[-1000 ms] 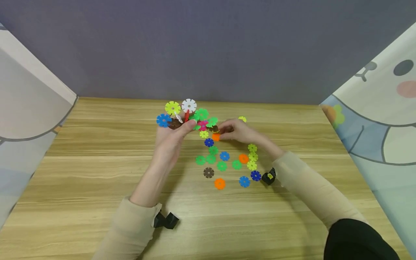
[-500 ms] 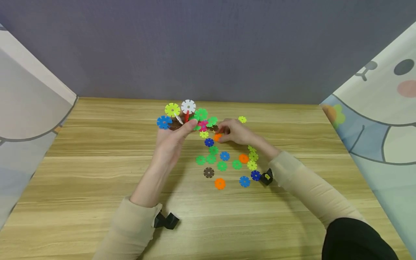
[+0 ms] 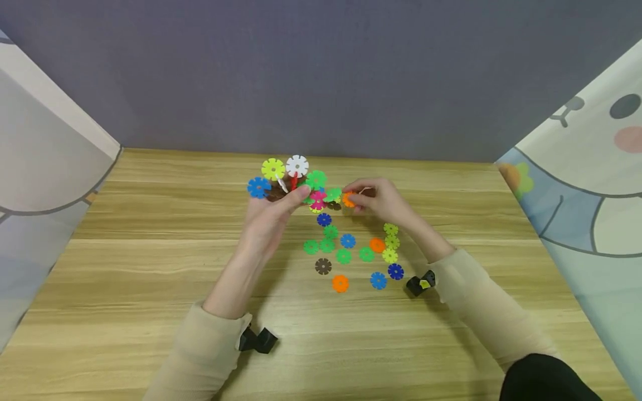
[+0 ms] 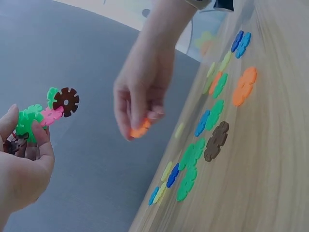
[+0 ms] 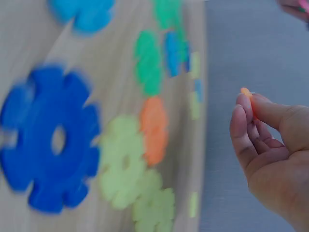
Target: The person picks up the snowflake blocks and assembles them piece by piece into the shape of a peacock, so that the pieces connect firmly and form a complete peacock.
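My left hand (image 3: 263, 225) grips a built-up cluster of notched plastic snowflake discs, with its thumb across a green disc (image 3: 316, 180). Yellow, white, blue, red and pink discs stick out from this cluster. In the left wrist view a brown disc (image 4: 72, 107) forms its end beside a pink disc (image 4: 50, 115). To the right of the cluster, my right hand (image 3: 385, 201) pinches a loose orange snowflake disc (image 3: 351, 201) between thumb and fingers. Seen from the right wrist, only a sliver of that orange disc (image 5: 245, 91) shows above the fingertips. A small gap separates it from the cluster.
Loose snowflake discs lie flat on the wooden table (image 3: 150, 250) in front of the hands: several green, blue and yellow ones, a brown disc (image 3: 323, 267) and an orange one (image 3: 340, 283). A grey panel (image 3: 311, 78) rises behind the table's far edge.
My right hand has picked the orange disc up from the table and moved a little right with it. The left hand and its cluster have shifted slightly right.
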`<act>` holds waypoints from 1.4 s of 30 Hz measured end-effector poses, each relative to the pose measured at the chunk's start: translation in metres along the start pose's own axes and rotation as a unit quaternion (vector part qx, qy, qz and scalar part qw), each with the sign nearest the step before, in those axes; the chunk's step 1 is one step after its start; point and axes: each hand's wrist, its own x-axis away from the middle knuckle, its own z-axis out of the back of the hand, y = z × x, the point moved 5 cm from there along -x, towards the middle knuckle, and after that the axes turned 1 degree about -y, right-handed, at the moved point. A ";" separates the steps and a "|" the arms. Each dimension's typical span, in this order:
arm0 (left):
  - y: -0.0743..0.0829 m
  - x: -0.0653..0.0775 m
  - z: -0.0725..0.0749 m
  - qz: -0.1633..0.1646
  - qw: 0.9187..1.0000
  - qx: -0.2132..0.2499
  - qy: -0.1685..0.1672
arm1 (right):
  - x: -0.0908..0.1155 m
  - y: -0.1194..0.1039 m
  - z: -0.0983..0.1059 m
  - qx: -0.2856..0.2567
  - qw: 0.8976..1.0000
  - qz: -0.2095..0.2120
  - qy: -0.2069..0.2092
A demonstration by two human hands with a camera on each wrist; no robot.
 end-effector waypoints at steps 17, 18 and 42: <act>-0.001 0.002 -0.002 -0.013 0.999 -0.018 -0.023 | 0.051 -0.048 0.002 -0.150 0.982 0.054 0.100; -0.001 0.002 -0.002 -0.015 0.999 -0.019 -0.027 | 0.052 -0.052 0.000 -0.155 0.980 0.066 0.101; -0.002 0.006 -0.008 -0.008 0.997 -0.035 -0.068 | 0.054 -0.063 -0.024 -0.184 0.961 0.125 0.164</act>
